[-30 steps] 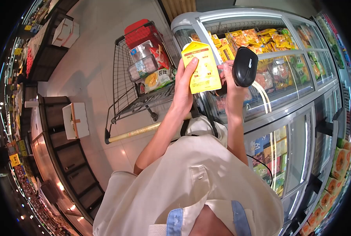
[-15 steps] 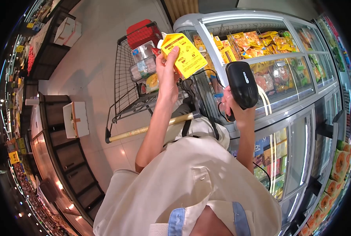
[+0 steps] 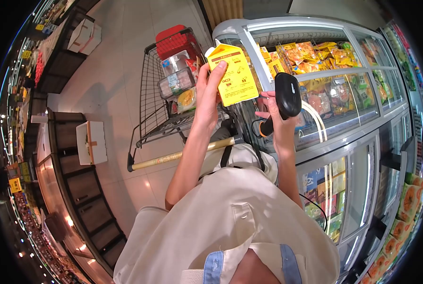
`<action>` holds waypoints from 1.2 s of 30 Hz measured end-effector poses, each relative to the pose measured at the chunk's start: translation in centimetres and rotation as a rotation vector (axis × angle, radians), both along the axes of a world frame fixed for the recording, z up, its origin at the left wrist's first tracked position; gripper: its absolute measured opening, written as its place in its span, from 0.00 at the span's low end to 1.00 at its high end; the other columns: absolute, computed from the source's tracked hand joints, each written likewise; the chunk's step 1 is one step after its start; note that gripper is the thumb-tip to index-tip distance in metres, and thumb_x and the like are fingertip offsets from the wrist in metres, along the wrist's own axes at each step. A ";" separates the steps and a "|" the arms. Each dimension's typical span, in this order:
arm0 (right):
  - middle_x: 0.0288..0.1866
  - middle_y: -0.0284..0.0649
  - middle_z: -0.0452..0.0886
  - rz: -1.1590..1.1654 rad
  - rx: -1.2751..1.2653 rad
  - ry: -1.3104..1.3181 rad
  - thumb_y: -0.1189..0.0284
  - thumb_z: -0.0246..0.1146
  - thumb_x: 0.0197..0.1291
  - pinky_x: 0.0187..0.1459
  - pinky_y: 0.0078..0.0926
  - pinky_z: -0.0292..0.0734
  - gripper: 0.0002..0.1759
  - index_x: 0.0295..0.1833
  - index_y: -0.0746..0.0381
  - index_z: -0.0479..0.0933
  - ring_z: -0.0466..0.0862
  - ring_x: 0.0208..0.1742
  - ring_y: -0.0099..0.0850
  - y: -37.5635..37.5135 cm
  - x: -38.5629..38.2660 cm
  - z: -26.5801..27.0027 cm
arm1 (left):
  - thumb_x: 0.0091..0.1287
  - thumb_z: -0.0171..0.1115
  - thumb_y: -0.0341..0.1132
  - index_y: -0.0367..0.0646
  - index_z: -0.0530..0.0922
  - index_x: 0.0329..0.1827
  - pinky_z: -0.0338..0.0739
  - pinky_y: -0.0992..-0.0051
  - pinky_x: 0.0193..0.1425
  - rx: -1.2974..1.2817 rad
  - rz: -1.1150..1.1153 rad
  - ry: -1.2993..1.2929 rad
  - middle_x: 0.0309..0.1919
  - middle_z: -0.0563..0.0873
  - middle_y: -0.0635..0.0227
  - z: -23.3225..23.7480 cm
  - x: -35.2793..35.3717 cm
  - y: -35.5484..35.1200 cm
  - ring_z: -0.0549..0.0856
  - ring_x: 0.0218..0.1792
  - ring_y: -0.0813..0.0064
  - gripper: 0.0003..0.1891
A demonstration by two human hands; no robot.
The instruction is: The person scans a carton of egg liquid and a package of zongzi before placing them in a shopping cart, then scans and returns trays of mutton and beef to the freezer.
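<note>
My left hand [image 3: 207, 92] holds a yellow carton [image 3: 232, 75] upright in front of me, its printed side facing me. My right hand [image 3: 274, 113] grips a black handheld scanner [image 3: 287, 94] just right of the carton, the scanner's head close to the carton's edge. A black cable hangs from the scanner's handle. Both hands are raised over the edge of a glass-topped freezer chest [image 3: 344, 113].
A wire shopping cart [image 3: 173, 94] with a red seat flap and several packaged foods stands to the left, its wooden handle [image 3: 183, 154] near my body. The freezer holds yellow and orange packets. Dark wooden display stands [image 3: 74, 175] with white boxes line the aisle on the left.
The carton went left toward the cart, then came back to upright. The scanner dropped away to the right, then rose again close beside the carton.
</note>
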State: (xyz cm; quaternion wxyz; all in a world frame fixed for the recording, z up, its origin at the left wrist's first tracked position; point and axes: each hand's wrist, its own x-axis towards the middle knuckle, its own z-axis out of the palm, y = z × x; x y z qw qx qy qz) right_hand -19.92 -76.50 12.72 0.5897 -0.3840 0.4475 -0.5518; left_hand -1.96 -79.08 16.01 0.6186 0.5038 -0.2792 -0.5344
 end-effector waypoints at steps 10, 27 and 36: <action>0.56 0.42 0.82 0.006 0.063 -0.200 0.72 0.70 0.67 0.35 0.32 0.94 0.25 0.66 0.67 0.74 0.86 0.50 0.29 1.0 1.4 0.3 | 0.75 0.63 0.49 0.38 0.73 0.64 0.79 0.80 0.44 -0.072 -0.023 -0.075 0.44 0.86 0.66 1.2 -2.1 0.6 0.85 0.44 0.83 0.26; 0.40 0.35 0.87 -0.130 -0.195 0.360 0.74 0.78 0.56 0.34 0.20 0.82 0.19 0.51 0.67 0.81 0.85 0.36 0.21 0.5 2.1 2.4 | 0.79 0.55 0.52 0.41 0.71 0.71 0.77 0.71 0.64 -0.049 -0.089 0.249 0.58 0.84 0.64 -0.4 -2.8 0.4 0.84 0.57 0.75 0.27; 0.39 0.34 0.87 -0.105 -0.341 0.499 0.75 0.84 0.47 0.43 0.25 0.81 0.23 0.48 0.68 0.81 0.83 0.37 0.22 1.0 1.6 2.6 | 0.80 0.45 0.61 0.40 0.70 0.71 0.81 0.69 0.64 -0.093 -0.003 0.382 0.62 0.83 0.59 0.4 -3.6 -0.2 0.86 0.59 0.70 0.33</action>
